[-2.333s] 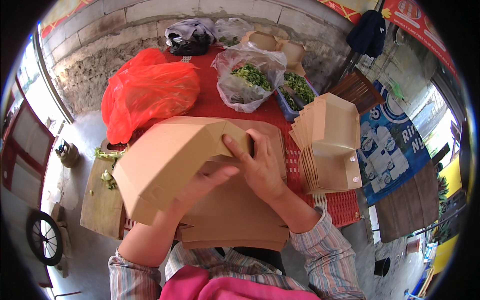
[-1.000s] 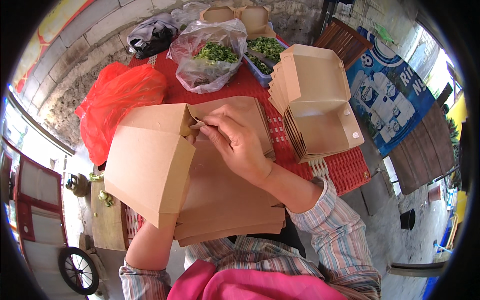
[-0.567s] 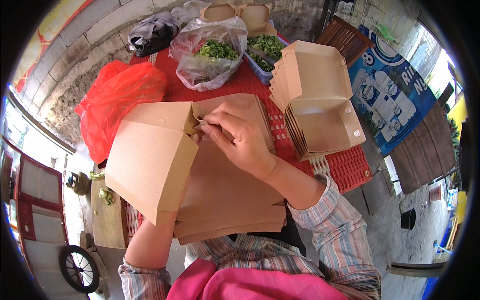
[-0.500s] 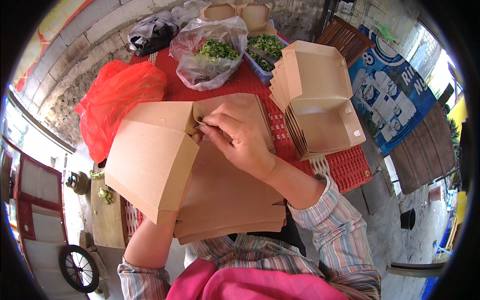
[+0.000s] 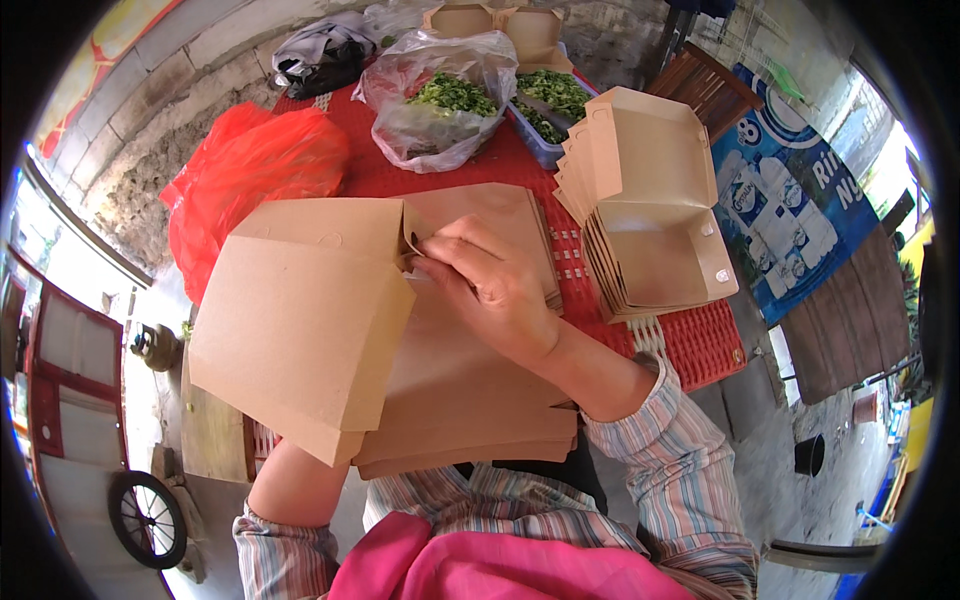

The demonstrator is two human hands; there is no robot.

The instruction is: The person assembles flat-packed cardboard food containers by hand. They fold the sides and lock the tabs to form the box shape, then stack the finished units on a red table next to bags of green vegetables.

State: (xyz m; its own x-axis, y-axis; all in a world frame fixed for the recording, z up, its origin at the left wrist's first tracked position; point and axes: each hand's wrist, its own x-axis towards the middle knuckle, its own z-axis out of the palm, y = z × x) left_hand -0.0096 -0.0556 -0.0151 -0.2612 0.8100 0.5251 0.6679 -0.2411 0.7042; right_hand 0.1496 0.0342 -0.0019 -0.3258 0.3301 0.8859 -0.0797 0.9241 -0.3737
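Observation:
A partly folded brown cardboard food box [image 5: 290, 320] is tilted up in front of me, its outer side showing. My right hand [image 5: 492, 285] pinches a corner flap at the box's upper right edge, thumb and fingers closed on it. My left forearm [image 5: 295, 485] goes up behind the box, and my left hand supports it from inside; nearly all of that hand is hidden. Under the box lies a stack of flat cardboard blanks [image 5: 480, 400]. To the right stands a nested stack of opened, folded boxes [image 5: 655, 200].
A red woven table [image 5: 700, 340] carries everything. Behind are a red plastic bag [image 5: 250, 165], a clear bag of chopped greens [image 5: 440, 100], a blue tub of greens with a knife [image 5: 545, 105] and a dark bag [image 5: 320, 55]. A wooden chair [image 5: 705, 85] stands at the far right.
The box's lower edge has swung left and its outer panel now faces me more squarely. My right hand keeps its pinch at the corner. The view has shifted slightly.

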